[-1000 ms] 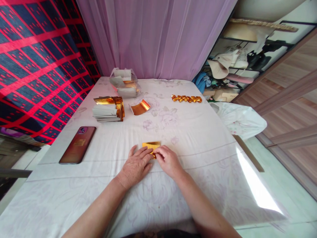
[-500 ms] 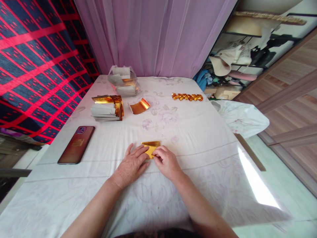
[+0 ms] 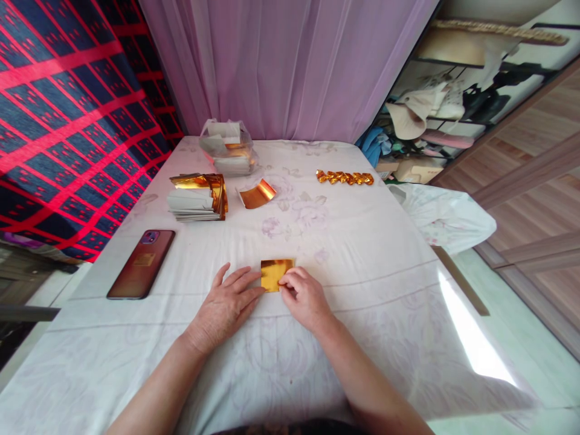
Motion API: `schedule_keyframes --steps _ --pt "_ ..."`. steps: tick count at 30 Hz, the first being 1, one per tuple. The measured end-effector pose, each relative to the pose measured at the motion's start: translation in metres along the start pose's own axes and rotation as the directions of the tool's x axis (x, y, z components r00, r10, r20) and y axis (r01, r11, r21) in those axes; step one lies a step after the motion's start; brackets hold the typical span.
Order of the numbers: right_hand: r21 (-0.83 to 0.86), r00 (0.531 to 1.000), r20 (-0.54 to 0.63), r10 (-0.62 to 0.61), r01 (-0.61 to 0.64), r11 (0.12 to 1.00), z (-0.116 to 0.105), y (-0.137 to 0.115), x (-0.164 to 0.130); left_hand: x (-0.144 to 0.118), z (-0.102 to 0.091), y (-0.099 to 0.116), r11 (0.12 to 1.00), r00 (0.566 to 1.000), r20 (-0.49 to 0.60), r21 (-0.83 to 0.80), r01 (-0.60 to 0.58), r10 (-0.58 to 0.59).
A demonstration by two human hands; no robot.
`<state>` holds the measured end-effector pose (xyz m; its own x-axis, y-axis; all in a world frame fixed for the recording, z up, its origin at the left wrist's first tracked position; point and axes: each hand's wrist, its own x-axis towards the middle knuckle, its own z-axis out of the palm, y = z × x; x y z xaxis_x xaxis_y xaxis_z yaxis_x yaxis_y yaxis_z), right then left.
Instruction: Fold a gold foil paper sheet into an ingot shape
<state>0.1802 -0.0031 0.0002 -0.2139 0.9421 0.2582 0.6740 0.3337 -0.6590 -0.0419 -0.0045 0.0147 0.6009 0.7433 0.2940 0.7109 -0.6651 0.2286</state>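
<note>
A small piece of shiny gold foil paper (image 3: 273, 273) lies on the tablecloth in front of me. My right hand (image 3: 306, 297) pinches its lower right edge between thumb and fingers. To the left, my left hand (image 3: 227, 305) rests on the cloth with its fingers spread, the tips close to or just touching the paper's left edge. Farther off, a single curled sheet of gold foil paper (image 3: 257, 196) lies beside a stack of foil paper (image 3: 193, 202) with grey-white backs. A row of folded gold foil pieces (image 3: 344, 177) sits at the far right.
A brown smartphone (image 3: 141, 264) lies at the left on the floral tablecloth (image 3: 290, 362). Behind the stack stands a clear plastic bag (image 3: 228, 148) holding more paper. A purple curtain (image 3: 285, 66) hangs at the back. At the right are a shelf of belongings and a white bag (image 3: 448, 217).
My left hand has slid left off the gold foil paper, leaving more of its surface showing. My right hand keeps its pinch in nearly the same place. The view has shifted slightly.
</note>
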Motion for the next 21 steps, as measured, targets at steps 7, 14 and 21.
schedule_keyframes --steps 7,14,21 --pt "-0.041 1.000 -0.020 0.024 -0.025 0.999 0.003 -0.004 0.001 0.002 -0.001 0.003 1.000 1.000 0.007 0.001 0.008 -0.008" --pt "-0.099 0.999 -0.034 0.026 -0.030 0.995 0.004 -0.009 0.001 0.000 0.001 0.002 1.000 1.000 0.022 0.005 0.014 -0.015" --pt "-0.244 0.996 -0.071 0.058 -0.073 0.967 0.010 -0.018 0.003 0.000 0.001 -0.001 0.998 0.999 0.013 -0.038 0.043 -0.042"
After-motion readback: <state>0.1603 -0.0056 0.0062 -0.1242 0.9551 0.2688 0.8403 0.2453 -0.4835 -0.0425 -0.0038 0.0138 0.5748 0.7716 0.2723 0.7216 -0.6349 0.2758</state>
